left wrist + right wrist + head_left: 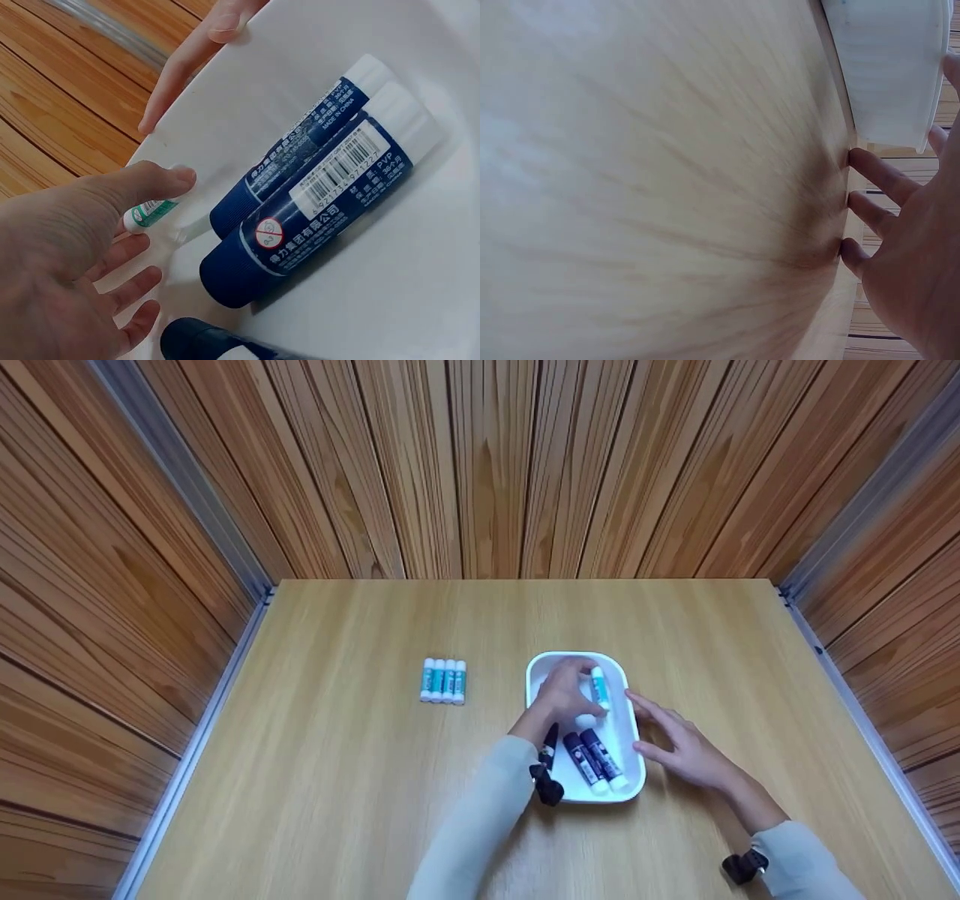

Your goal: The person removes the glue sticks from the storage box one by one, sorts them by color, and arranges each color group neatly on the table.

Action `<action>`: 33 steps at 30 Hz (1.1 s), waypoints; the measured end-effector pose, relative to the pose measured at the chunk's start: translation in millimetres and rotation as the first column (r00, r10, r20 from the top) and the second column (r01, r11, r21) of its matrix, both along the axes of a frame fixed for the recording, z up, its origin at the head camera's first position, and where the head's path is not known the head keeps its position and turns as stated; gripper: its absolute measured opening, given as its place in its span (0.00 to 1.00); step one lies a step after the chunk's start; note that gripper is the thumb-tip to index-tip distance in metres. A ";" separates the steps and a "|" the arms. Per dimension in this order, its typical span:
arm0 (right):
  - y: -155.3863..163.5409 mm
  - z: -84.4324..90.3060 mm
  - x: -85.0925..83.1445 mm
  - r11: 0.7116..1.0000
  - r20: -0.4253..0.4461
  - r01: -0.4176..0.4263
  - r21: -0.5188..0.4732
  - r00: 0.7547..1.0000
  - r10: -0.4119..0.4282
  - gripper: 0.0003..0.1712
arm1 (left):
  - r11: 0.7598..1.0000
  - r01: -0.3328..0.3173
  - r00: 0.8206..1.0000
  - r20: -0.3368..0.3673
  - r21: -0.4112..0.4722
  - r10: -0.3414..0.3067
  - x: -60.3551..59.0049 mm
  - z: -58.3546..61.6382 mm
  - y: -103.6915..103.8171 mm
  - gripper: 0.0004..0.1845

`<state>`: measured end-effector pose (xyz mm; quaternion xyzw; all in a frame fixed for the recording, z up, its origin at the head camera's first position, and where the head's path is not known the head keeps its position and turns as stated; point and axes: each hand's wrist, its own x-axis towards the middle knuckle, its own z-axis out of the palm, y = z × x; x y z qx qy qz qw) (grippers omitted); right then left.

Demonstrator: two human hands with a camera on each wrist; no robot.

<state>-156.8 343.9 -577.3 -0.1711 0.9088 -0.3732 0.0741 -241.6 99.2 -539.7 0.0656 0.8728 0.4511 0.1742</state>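
Note:
A white tray [577, 654] stands on the table. My left hand [562, 694] reaches into its far half, thumb and fingers spread around a small white-and-green glue stick [600, 687]. In the left wrist view the thumb overlaps that glue stick [152, 212], and the other fingers are loosely bent. Two larger dark blue glue sticks [592, 757] with white ends lie side by side in the near half. Another dark stick [550, 746] is by the left wall, partly hidden by my wrist. My right hand [686, 746] rests at the tray's right side, thumb and index at the rim, other fingertips on the table.
Several small white-and-green glue sticks [442, 681] lie in a neat row to the left of the tray. Wood-panelled walls [487, 472] rise behind the table [337, 780] and at both sides, with grey metal rails along the side edges.

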 end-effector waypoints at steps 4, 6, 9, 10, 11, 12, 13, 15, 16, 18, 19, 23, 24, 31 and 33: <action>-0.4 -0.2 0.6 1.000 0.009 0.000 -0.005 1.000 0.000 0.47 | 1.000 0.004 1.000 0.024 0.021 -0.004 -1.7 4.6 -4.0 0.42; -0.7 0.2 1.4 1.000 0.013 -0.001 -0.005 1.000 0.001 0.48 | 1.000 0.009 1.000 0.025 0.027 -0.010 -2.7 6.7 -6.1 0.42; -1.3 0.8 1.9 1.000 0.012 -0.001 -0.003 1.000 0.001 0.48 | 0.999 0.022 1.000 0.017 0.035 -0.023 -3.8 9.1 -9.7 0.43; -1.4 1.0 2.0 1.000 0.013 0.001 -0.002 1.000 0.000 0.48 | 0.999 0.028 1.000 0.010 0.039 -0.028 -3.9 9.9 -10.9 0.43; -1.5 1.3 2.0 1.000 0.013 0.001 -0.001 1.000 -0.001 0.48 | 0.998 0.034 0.999 0.004 0.044 -0.034 -4.0 10.7 -12.2 0.44; -1.5 1.4 1.8 1.000 0.013 0.002 0.000 1.000 -0.002 0.48 | 0.998 0.040 0.999 0.000 0.051 -0.040 -4.1 11.6 -13.5 0.44; -1.4 1.7 1.8 1.000 0.014 0.002 0.000 1.000 -0.002 0.48 | 0.997 0.051 0.999 -0.009 0.055 -0.050 -4.3 12.4 -14.8 0.44; -1.2 2.0 1.5 1.000 0.016 0.003 0.001 1.000 -0.003 0.47 | 0.996 0.075 0.997 -0.027 0.056 -0.074 -4.3 14.9 -17.5 0.45; -1.1 2.2 1.4 1.000 0.014 0.003 0.001 1.000 -0.003 0.47 | 0.994 0.089 0.996 -0.036 0.055 -0.087 -4.6 16.2 -19.0 0.45; -1.0 2.4 0.9 1.000 0.010 0.004 -0.001 1.000 -0.004 0.47 | 0.992 0.119 0.992 -0.055 0.049 -0.117 -5.1 18.1 -22.1 0.45; -1.0 2.5 0.8 1.000 0.009 0.002 -0.001 1.000 -0.002 0.47 | 0.990 0.136 0.989 -0.067 0.044 -0.133 -5.2 19.1 -24.0 0.45; -0.9 1.6 0.0 1.000 -0.010 -0.004 -0.007 1.000 0.004 0.47 | 0.983 0.181 0.978 -0.106 0.025 -0.177 -5.6 22.2 -32.3 0.46; -0.9 1.3 -0.2 1.000 -0.015 -0.006 -0.008 1.000 0.006 0.47 | 0.982 0.189 0.976 -0.113 0.022 -0.186 -5.7 22.8 -34.4 0.46; -1.0 0.6 -1.0 1.000 -0.016 -0.008 -0.010 1.000 0.008 0.47 | 0.977 0.210 0.971 -0.122 0.039 -0.203 -7.6 26.0 -49.1 0.47; -1.0 0.7 -0.8 1.000 -0.013 -0.008 -0.009 1.000 0.007 0.47 | 0.976 0.211 0.972 -0.116 0.053 -0.204 -8.5 27.3 -53.1 0.47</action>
